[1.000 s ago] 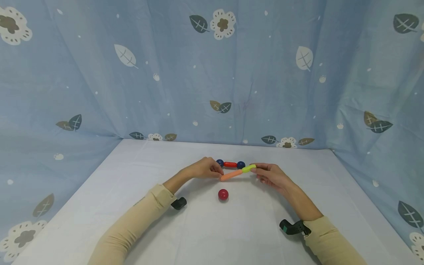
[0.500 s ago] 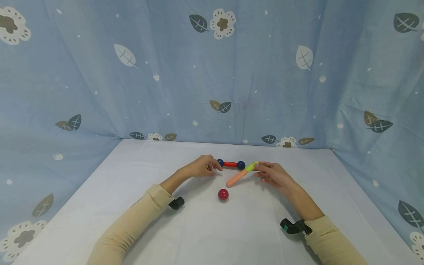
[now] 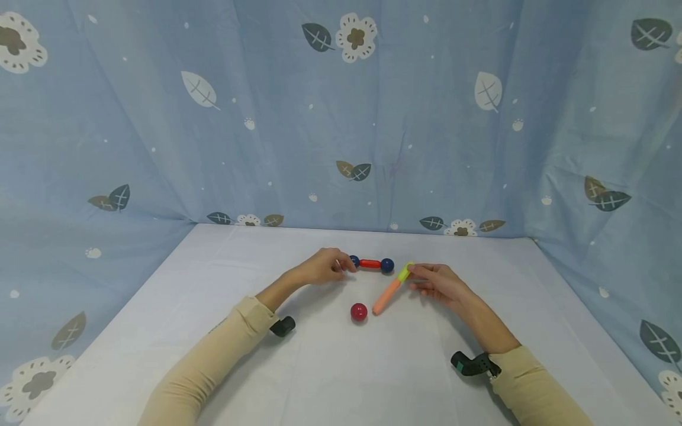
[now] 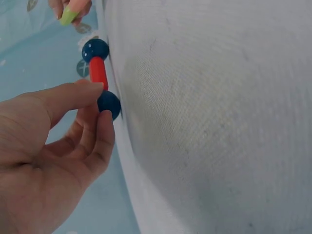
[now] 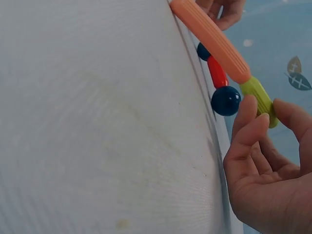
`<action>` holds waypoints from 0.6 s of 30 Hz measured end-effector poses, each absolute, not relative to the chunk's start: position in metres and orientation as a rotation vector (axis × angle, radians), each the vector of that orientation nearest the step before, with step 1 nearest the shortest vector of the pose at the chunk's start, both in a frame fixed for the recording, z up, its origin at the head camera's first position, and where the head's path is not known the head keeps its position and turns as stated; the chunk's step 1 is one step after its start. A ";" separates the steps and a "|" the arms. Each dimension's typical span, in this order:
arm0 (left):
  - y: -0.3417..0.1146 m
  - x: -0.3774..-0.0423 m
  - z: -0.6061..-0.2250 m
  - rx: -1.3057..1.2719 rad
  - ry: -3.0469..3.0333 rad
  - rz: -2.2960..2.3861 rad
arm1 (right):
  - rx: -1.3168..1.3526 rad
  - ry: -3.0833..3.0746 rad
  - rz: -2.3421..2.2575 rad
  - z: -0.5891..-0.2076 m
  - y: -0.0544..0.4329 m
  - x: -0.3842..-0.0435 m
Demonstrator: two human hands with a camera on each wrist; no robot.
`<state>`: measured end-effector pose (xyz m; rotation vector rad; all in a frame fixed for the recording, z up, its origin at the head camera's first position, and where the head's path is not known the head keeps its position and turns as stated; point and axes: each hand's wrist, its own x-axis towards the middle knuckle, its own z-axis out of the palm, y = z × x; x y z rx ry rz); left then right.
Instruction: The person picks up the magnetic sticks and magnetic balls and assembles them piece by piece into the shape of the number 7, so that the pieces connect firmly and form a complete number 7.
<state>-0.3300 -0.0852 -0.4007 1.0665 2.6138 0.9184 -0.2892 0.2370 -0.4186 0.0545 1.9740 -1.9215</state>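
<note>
Between the thumb and fingers of my right hand (image 3: 442,285) is a yellow-green magnetic stick (image 5: 258,97). A longer orange magnetic stick (image 3: 386,297) joins its end and slants down toward the front, its far end beside a red ball (image 3: 359,312). My left hand (image 3: 322,266) has loosely bent fingers that hold nothing. Its fingertips overlap the left blue ball (image 4: 109,104) in the left wrist view. That ball, a short red stick (image 3: 370,264) and a second blue ball (image 3: 387,265) form a row lying on the table.
A white cloth covers the table (image 3: 330,367). Behind and at both sides hangs a blue curtain (image 3: 277,148) with leaf and flower prints. Dark wrist cameras sit at both sleeves, the right camera (image 3: 471,364) low over the cloth.
My left hand has let go of the orange stick and drawn back slightly left. The orange stick's free end has swung toward the front, near the red ball, while my right hand keeps its pinch.
</note>
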 end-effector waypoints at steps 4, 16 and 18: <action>-0.087 -0.333 -0.403 1.110 2.631 0.910 | 0.066 1.980 -1.907 -0.420 0.236 -0.290; -0.089 -0.340 -0.403 1.122 2.762 0.946 | 0.057 1.935 -1.936 -0.420 0.229 -0.289; -0.088 -0.341 -0.402 1.106 2.782 0.955 | 0.058 1.931 -1.939 -0.419 0.228 -0.288</action>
